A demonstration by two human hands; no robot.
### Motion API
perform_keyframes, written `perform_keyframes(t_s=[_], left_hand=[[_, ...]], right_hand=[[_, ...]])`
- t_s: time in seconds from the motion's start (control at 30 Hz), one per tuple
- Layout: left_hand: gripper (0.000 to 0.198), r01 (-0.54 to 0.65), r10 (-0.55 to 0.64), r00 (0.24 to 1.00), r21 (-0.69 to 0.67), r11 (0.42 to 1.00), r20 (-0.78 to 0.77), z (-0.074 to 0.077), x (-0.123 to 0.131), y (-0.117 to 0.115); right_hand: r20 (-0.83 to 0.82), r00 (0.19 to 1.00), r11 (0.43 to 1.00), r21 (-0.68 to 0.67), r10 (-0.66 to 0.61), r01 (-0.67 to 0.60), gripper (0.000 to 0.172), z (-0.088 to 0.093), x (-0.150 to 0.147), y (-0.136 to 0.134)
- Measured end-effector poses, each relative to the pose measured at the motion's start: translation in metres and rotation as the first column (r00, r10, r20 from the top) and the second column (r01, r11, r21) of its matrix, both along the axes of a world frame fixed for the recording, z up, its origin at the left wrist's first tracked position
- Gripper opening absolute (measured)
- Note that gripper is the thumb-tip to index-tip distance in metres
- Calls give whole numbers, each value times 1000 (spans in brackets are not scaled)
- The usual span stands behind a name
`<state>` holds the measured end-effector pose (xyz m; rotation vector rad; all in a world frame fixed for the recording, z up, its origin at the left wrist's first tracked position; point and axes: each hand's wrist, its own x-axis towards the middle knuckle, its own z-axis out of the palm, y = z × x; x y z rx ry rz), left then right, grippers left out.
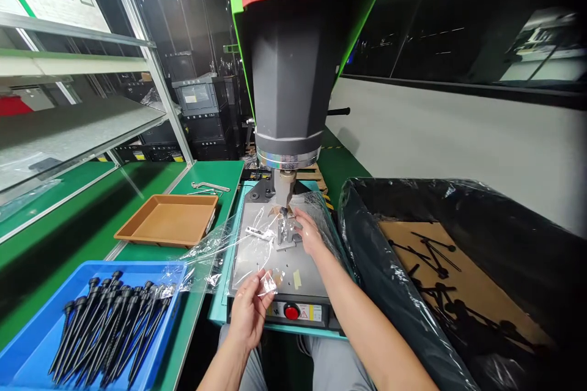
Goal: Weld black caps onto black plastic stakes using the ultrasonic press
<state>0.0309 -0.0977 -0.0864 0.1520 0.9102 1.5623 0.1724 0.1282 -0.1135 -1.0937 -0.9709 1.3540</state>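
My left hand [250,311] is over the front of the press's metal base plate [270,266], its fingers closed on a small piece of clear plastic [269,283]. My right hand [310,233] reaches to the right side of a small metal fixture [285,235], fingers and thumb apart. A black part [283,212] sits at the top of the fixture, directly under the press's metal tool head [284,186]. Whether my right fingertips touch that part is too small to tell. A clear plastic sheet [206,256] spreads from the base plate toward the left.
A blue tray [27,342] holds several black stemmed parts [110,324]. Behind it are a brown tray [160,220] and a wrench [211,186]. At right, a bin lined with black plastic [371,256] contains cardboard and more black parts. A red button [291,311] faces me.
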Motion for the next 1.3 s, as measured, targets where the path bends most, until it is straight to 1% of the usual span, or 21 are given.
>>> perform_keyframes(t_s=[0.13,0.23,0.3,0.4,0.47,0.53,0.6,0.67,0.7,0.73,0.8,0.83,0.87,0.9,0.93,0.97,1.03,1.1,1.13,1.2,1.3], left_hand=[[22,3,-3,1000,19,1000,-1,-4,1,0],[22,-1,1,1000,21,1000,-2,-6,2,-1],[23,-3,4,1000,27,1000,-8,-7,2,-1],[30,9,-8,1000,37,999,-26,-6,1,-2],[38,50,-49,998,28,998,-45,-9,1,-4],[45,109,-108,990,8,994,-87,-16,0,-9],[49,139,-144,971,-39,990,-191,-29,-4,-18],[46,90,-119,916,-93,992,-383,-45,-13,-29],[43,35,-84,861,-107,994,-502,-53,-19,-36],[40,-32,-41,783,-107,994,-621,-61,-25,-43],[35,-172,42,580,-71,983,-814,-74,-40,-54],[35,-228,65,478,-52,972,-876,-79,-47,-59],[36,-274,73,394,-41,961,-916,-83,-53,-62],[40,-307,70,335,-39,951,-940,-88,-58,-63],[45,-327,62,305,-44,944,-950,-92,-63,-62],[50,-335,54,299,-52,941,-953,-95,-66,-60],[57,-321,41,325,-69,945,-945,-103,-72,-54],[58,-288,33,353,-75,955,-935,-109,-75,-45],[57,-277,29,356,-76,958,-934,-111,-76,-42],[57,-262,20,349,-78,962,-937,-114,-79,-36],[55,-250,15,329,-72,965,-944,-115,-81,-33]], right_hand=[[85,996,999,47,21,-25,47,-14,0,3],[168,986,990,130,23,-45,43,-26,1,-5],[232,973,978,205,-5,-43,38,-32,3,-15],[318,946,951,307,-58,-45,34,-38,9,-33],[367,928,938,341,-71,-63,34,-43,15,-48],[407,911,937,339,-61,-88,34,-50,25,-68],[505,861,930,343,-64,-132,34,-60,38,-94],[649,754,908,373,-108,-191,35,-69,55,-125],[712,687,893,395,-147,-218,36,-73,64,-142],[756,625,878,417,-194,-233,37,-76,72,-159],[791,544,863,456,-281,-216,38,-79,86,-189],[795,514,861,471,-322,-190,39,-80,92,-202],[796,487,861,485,-361,-155,40,-81,96,-213],[793,462,860,497,-398,-112,42,-83,100,-222],[787,441,860,507,-432,-63,45,-86,102,-228],[780,423,859,513,-461,-9,49,-90,104,-231],[766,412,861,499,-493,101,61,-100,108,-233],[766,436,880,440,-473,181,76,-113,112,-230],[769,454,893,401,-449,204,81,-119,115,-228],[772,490,915,340,-404,219,87,-128,120,-223],[762,516,920,319,-392,228,86,-132,125,-219]])
